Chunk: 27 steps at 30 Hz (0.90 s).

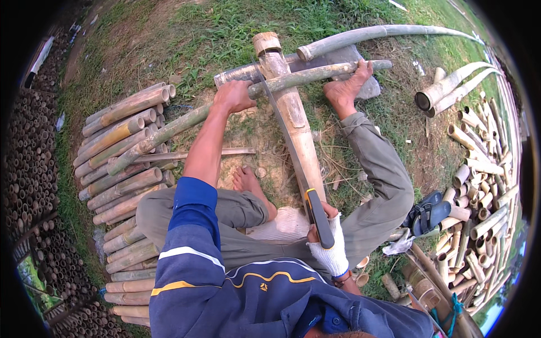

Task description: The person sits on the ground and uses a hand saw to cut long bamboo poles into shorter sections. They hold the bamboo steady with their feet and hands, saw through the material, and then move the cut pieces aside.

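My left hand [233, 96] wraps its fingers around one long, green-grey bamboo pole [186, 121]; my gloved right hand [328, 242] grips one yellow-and-black-handled saw [316, 217], its blade crossing the pole beside my left fingers.

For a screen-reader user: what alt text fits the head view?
Seated on grass, a person's gloved right hand holds a handsaw across a bamboo pole gripped by the bare left hand; a bare foot pins it. Cut bamboo pieces lie alongside.
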{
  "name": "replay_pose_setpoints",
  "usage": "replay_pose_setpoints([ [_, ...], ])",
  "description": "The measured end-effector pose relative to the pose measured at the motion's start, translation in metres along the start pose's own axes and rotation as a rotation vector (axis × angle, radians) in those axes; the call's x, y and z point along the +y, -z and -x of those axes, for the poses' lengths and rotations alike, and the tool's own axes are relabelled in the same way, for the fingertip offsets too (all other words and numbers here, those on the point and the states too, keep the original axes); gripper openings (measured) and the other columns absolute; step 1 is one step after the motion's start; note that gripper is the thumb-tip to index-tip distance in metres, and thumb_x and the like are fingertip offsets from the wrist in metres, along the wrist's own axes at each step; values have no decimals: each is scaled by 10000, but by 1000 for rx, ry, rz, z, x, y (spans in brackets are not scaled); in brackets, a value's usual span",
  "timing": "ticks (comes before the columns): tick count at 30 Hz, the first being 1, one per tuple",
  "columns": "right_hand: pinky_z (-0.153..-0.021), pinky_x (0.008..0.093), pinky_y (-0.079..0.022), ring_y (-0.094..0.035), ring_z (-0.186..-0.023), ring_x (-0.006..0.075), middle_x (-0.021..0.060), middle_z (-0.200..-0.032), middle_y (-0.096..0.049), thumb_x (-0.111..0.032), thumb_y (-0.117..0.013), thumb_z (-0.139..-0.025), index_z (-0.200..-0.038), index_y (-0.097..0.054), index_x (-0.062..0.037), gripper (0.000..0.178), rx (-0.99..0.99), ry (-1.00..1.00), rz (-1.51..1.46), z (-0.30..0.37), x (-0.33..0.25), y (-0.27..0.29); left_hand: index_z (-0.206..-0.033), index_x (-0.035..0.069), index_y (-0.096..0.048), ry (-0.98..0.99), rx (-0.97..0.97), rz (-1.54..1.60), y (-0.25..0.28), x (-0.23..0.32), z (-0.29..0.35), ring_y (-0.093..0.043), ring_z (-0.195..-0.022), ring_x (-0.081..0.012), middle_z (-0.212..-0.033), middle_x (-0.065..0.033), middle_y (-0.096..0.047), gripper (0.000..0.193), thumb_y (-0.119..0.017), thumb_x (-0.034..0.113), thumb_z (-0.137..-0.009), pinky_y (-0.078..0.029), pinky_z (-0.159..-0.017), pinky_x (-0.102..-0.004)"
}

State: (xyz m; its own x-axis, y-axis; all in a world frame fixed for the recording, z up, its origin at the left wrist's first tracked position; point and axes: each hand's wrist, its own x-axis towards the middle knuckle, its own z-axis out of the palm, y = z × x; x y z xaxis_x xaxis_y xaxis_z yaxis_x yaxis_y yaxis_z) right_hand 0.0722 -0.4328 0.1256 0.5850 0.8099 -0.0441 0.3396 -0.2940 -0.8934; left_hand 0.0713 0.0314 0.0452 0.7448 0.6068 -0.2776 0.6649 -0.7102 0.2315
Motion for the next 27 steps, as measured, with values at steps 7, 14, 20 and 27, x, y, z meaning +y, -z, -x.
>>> replay_pose_setpoints([
  [7, -866, 333, -545, -617, -891, 184, 90, -1061, -640, 21, -741, -862, -1478, -520, -57, 659, 103, 101, -382, -209, 12, -67, -1488, 157, -678, 22, 42, -37, 10, 21, -2, -745, -1182, -367, -1261, -193, -785, 774, -864, 462, -801, -586, -1071, -470],
  [14, -983, 351, -523, -639, -1087, 226, 140, -1228, -627, 9, -678, -878, -1524, -487, -50, 677, -24, -1, -119, -78, 9, -31, -1515, 155, -654, 36, -3, -27, 14, -3, 3, -733, -1218, -370, -1313, -199, -767, 787, -844, 447, -809, -583, -1088, -466],
  [20, -1008, 346, -517, -632, -1056, 238, 141, -1317, -599, 53, -615, -876, -1521, -477, -31, 665, 25, 23, -63, 1, 1, 5, -1508, 161, -663, 44, -21, -14, 8, 5, 1, -730, -1226, -372, -1327, -204, -760, 773, -851, 433, -809, -579, -1096, -471],
  [27, -943, 346, -539, -632, -1014, 193, 120, -1138, -641, -8, -719, -869, -1421, -527, -31, 585, 88, 54, -302, -239, -21, -74, -1488, 210, -682, 46, 9, -46, 18, 13, 2, -737, -1208, -357, -1306, -172, -774, 734, -852, 431, -810, -584, -1079, -465],
])
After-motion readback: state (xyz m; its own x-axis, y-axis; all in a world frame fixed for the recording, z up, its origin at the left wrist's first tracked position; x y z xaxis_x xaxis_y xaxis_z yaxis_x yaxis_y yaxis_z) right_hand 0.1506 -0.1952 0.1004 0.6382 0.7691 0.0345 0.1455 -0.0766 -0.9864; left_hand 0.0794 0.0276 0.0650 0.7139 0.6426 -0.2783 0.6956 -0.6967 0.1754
